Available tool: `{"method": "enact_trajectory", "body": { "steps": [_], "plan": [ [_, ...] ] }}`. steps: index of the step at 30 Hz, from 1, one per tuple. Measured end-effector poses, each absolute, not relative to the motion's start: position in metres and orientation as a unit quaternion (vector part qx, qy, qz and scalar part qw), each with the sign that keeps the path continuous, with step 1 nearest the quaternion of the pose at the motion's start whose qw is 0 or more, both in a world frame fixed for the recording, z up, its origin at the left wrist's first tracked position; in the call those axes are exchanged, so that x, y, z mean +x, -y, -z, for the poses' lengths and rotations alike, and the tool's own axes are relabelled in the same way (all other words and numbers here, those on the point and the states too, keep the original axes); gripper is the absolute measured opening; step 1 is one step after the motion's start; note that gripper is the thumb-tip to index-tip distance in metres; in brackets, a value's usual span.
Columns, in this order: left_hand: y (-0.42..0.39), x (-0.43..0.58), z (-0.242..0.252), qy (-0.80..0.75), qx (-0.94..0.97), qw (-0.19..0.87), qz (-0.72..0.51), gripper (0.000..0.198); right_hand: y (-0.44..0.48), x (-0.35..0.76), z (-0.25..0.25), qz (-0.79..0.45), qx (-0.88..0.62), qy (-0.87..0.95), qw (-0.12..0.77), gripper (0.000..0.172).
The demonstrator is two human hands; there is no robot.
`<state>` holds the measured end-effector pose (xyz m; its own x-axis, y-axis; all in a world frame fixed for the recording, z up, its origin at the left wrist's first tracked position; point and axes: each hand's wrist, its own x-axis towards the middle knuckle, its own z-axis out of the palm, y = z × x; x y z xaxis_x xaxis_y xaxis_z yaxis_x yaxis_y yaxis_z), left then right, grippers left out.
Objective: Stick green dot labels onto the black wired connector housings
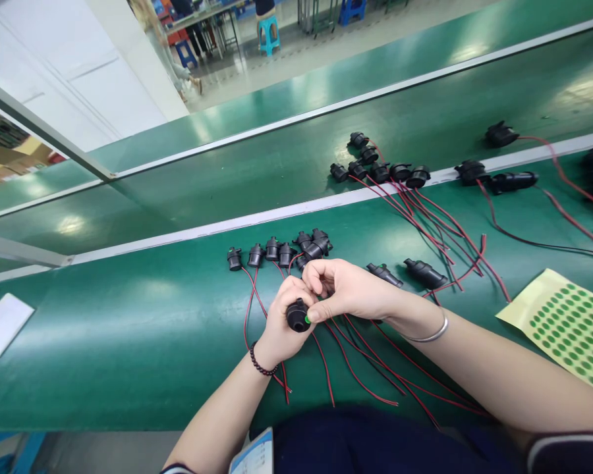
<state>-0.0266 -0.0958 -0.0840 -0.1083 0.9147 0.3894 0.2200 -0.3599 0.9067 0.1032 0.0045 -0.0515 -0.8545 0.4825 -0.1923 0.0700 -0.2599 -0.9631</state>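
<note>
My left hand is wrapped around a black capped plug with a round end, which faces up toward me. Over it, my right hand bends in from the right. Its thumb tip presses a small round green sticker at the plug's side; the index finger curls behind. Just beyond my hands stands a cluster of similar black plugs with red-and-black wires trailing toward me. Two more black plugs lie past my right wrist. Right of my forearm is a pale yellow sheet of green round stickers.
More wired plugs sit along the white ledge at the back, with others at far right. A white pad lies at the left of the green table. A metal post rises at left.
</note>
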Motion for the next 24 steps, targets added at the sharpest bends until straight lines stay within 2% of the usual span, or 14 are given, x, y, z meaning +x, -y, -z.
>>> {"method": "enact_trajectory", "body": {
  "steps": [5,10,19,24],
  "plan": [
    [0.095,-0.026,0.084,-0.487,0.586,0.295,-0.576,0.024,-0.004,0.106,0.046,-0.729,-0.232,0.63,0.135,0.044],
    [0.097,-0.027,0.086,-0.522,0.557,0.289,-0.578,0.025,0.0,0.106,0.04,-0.671,-0.233,0.683,0.17,0.032],
    [0.096,-0.027,0.087,-0.525,0.536,0.295,-0.592,0.021,0.0,0.106,0.039,-0.678,-0.201,0.685,0.177,0.018],
    [0.095,-0.027,0.086,-0.538,0.54,0.268,-0.59,0.022,0.003,0.108,0.035,-0.6,-0.189,0.745,0.221,0.007]
  ]
}}
